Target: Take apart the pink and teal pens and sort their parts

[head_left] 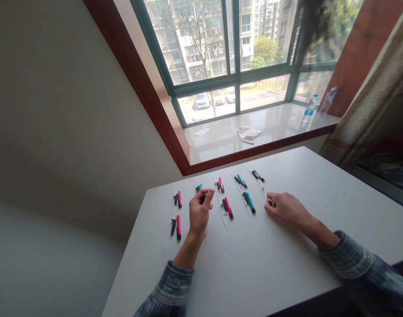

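My left hand (199,211) hovers over the white table (221,273), pinching a small black piece (203,199) between its fingers. A teal-capped pen (200,187) lies just beyond it, partly hidden. My right hand (285,209) rests at the right of the rows, its fingertips at the end of a thin white strip (262,191). Several pink highlighters, such as one (228,208), and several teal ones, such as one (250,202), lie in rows. Each has small black parts beside it, like those (224,204) and a thin white strip.
The table's far edge meets a window sill (254,145) holding a plastic water bottle (309,108) and a crumpled white cloth (249,134). A patterned curtain (376,88) hangs at the right, and a wall (72,110) stands at the left.
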